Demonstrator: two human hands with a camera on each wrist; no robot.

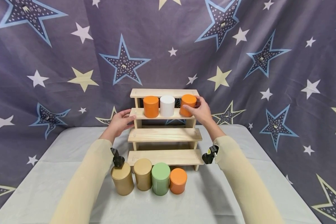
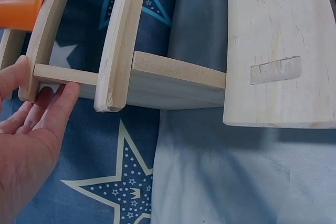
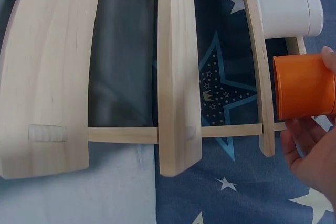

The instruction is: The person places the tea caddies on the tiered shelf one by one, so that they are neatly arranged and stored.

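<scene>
A four-tier wooden display stand rises at the middle of the table. On its second tier from the top, a left orange canister, a white canister and a right orange canister stand in a row. My right hand grips the right orange canister from its right side, at that tier's end. At the opposite end, my left hand holds the tier's edge, its thumb and fingers on either side of the wood, as the left wrist view shows.
Before the stand are two gold canisters, a green canister and another orange canister. A pale cloth covers the table. Behind hangs a star-patterned curtain.
</scene>
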